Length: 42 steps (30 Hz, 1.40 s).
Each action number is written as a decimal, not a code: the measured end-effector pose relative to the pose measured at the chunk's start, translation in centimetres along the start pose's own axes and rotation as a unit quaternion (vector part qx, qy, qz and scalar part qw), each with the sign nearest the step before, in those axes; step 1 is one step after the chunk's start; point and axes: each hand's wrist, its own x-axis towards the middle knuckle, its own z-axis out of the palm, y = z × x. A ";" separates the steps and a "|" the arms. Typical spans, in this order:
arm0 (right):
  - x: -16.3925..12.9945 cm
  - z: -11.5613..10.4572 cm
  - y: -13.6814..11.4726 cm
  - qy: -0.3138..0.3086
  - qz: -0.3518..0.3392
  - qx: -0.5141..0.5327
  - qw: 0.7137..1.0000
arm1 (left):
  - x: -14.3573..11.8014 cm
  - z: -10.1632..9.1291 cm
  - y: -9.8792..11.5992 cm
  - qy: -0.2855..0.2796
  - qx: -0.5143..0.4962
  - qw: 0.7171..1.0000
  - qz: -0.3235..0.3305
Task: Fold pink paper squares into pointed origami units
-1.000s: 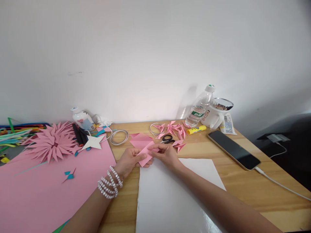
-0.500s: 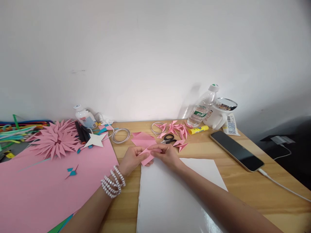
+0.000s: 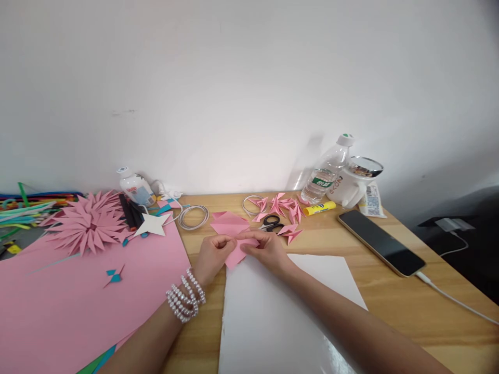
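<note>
Pink paper piece (image 3: 234, 259), part-folded, pinched by my left hand (image 3: 211, 254) and right hand (image 3: 270, 251); pointed pink units (image 3: 278, 205), seemingly finished, farther right; pink sheets (image 3: 230, 225), far side, not yet pointed.

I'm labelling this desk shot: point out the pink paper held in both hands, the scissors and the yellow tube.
Pink paper (image 3: 235, 256), head view: its lower part.
Scissors (image 3: 269, 226), head view: the black handles.
Yellow tube (image 3: 320, 209), head view: middle of its side.
</note>
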 end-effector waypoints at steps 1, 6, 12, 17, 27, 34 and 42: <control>0.0 0.0 0.0 0.001 0.002 -0.002 1.000 | 0.0 0.0 0.0 0.000 -0.001 1.000 0.000; -0.1 0.1 0.1 0.018 0.028 0.002 0.999 | 0.1 0.0 0.0 -0.013 -0.047 0.999 -0.024; 0.1 0.0 0.4 0.055 0.103 0.009 0.993 | 0.2 -0.1 -0.2 -0.044 -0.123 0.988 -0.078; 0.1 -0.1 0.5 0.057 0.122 0.030 0.990 | 0.1 -0.2 -0.3 -0.071 -0.210 0.968 -0.114; 0.4 -0.2 1.2 0.045 0.149 0.195 0.968 | 0.2 -0.6 0.1 -0.124 -0.282 0.940 -0.144; 0.6 -0.6 1.0 0.049 0.166 0.254 0.952 | 0.3 -1.1 0.6 -0.163 -0.354 0.906 -0.163; 0.6 -0.8 0.9 0.097 0.086 0.111 0.985 | 0.0 -1.0 1.3 -0.189 -0.350 0.910 -0.114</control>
